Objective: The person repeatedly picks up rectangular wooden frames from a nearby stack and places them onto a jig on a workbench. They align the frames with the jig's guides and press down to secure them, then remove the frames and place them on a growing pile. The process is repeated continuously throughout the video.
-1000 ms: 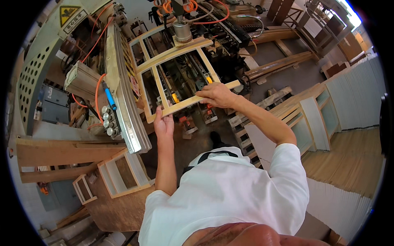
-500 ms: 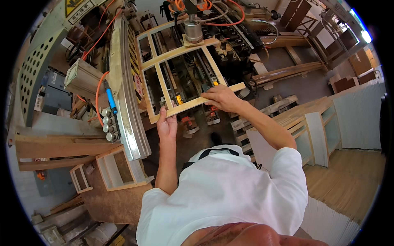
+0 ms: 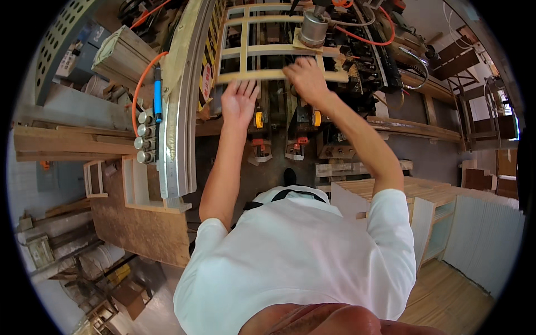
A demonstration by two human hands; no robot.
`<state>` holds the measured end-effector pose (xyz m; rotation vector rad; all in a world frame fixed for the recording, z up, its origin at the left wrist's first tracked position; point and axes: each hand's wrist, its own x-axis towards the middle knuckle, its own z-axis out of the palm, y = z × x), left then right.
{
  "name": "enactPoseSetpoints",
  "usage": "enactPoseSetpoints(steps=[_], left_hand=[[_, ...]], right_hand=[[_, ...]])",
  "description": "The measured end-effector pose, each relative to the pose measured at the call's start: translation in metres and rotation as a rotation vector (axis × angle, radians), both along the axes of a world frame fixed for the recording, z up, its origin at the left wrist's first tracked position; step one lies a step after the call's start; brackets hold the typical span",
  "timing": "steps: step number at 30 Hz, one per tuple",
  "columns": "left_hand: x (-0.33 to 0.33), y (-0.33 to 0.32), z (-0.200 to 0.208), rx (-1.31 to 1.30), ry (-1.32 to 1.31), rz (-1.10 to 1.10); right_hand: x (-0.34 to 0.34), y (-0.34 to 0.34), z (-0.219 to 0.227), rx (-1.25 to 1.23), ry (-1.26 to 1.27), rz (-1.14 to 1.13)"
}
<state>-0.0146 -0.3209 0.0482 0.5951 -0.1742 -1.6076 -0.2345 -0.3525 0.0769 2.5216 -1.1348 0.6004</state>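
Observation:
A pale wooden frame [image 3: 262, 74] with crossbars lies over the rails of a machine in front of me. My left hand [image 3: 239, 105] is palm up under its near rail, fingers stretched out and fingertips at the rail's edge. Resting on the same rail farther right, my right hand [image 3: 307, 81] has its fingers bent over the wood; they are slightly blurred. Beyond it a metal cylinder [image 3: 314, 28] with a square wooden pad stands over the frame's right part. Below the frame, two machine arms carry yellow knobs [image 3: 259, 119] and red parts.
A long metal beam [image 3: 176, 139] runs along my left, with a blue tube [image 3: 158, 95] and an orange hose beside it. Wooden drawer-like frames [image 3: 148, 187] sit on a brown board at left. Right of me stand wooden cabinets [image 3: 432, 223] and stacked white panels [image 3: 480, 237].
The wooden frame has moved away from me, deeper into the machine, and lies straighter. Both hands have followed it forward; the left has opened from its hold on the rail. The view has turned.

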Motion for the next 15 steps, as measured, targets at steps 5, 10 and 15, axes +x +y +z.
enactPoseSetpoints(steps=[5,10,15], left_hand=[[-0.014,-0.014,0.001,-0.016,-0.069,0.017],[-0.039,-0.009,-0.01,-0.019,-0.133,-0.076],[-0.057,-0.046,-0.03,0.021,-0.114,-0.078]], right_hand=[[0.009,-0.082,-0.001,-0.155,0.254,-0.025],[0.012,-0.122,0.0,-0.113,0.342,-0.041],[0.017,-0.131,-0.009,0.046,0.228,-0.014]])
